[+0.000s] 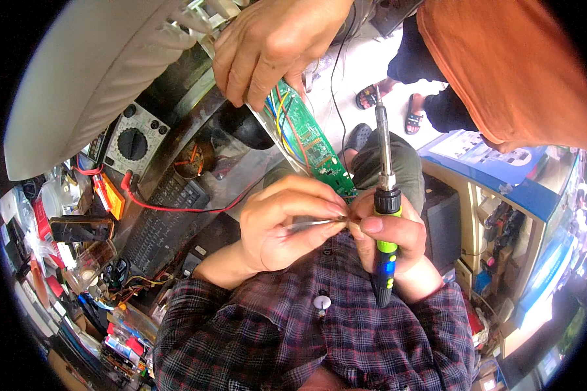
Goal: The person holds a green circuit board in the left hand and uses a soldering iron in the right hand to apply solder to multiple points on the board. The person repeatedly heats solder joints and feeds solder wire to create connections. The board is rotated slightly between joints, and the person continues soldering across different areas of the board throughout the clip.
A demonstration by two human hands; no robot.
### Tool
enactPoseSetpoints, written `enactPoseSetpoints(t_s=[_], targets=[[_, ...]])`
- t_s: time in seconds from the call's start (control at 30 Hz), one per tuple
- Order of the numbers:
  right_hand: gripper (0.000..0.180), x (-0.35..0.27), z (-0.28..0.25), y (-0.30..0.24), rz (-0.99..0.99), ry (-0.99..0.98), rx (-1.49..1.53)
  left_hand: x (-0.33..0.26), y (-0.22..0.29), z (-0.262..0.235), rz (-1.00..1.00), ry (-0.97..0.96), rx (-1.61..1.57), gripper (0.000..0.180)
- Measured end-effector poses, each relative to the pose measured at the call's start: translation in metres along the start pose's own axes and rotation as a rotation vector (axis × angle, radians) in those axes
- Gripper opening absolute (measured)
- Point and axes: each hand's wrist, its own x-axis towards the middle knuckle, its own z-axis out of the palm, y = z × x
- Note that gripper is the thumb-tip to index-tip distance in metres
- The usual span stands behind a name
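Observation:
My right hand (404, 236) grips a green and black soldering iron (388, 202), its metal tip pointing up and away from me. The thumb and a finger of that hand also pinch at a small spot in front of my chest. There they meet the fingertips of my left hand (287, 225), closed on a thin silvery strip (310, 223) whose kind I cannot make out. Just beyond my fingers a long green circuit board (316, 146) slants away, with coloured wires (282, 120) along it. Another person's hand (274, 49) holds the far end of the board's housing.
On the left are a multimeter (135, 140) with a red lead (169, 207), a dark keyboard (163, 225), a phone (81, 229) and clutter. A person in orange (509, 65) stands at upper right, beside a glass display case (535, 208). A pale padded surface (78, 85) fills the upper left.

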Motion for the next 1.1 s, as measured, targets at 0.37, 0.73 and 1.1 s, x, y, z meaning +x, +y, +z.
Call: enactPoseSetpoints(t_s=[0.37, 0.73, 1.1], targets=[[0.038, -0.002, -0.019, 0.006, 0.119, 0.071, 0.035, 0.005, 0.000, -0.018, 0.040, 0.337, 0.277, 0.018], [0.045, 0.022, -0.033, 0.000, 0.247, 0.170, 0.036, 0.039, 0.007, -0.027, 0.098, 0.280, 0.674, 0.015], [0.040, 0.026, -0.026, 0.005, 0.127, 0.106, -0.062, 0.044, -0.001, -0.024, 0.109, 0.318, 0.643, 0.016]])
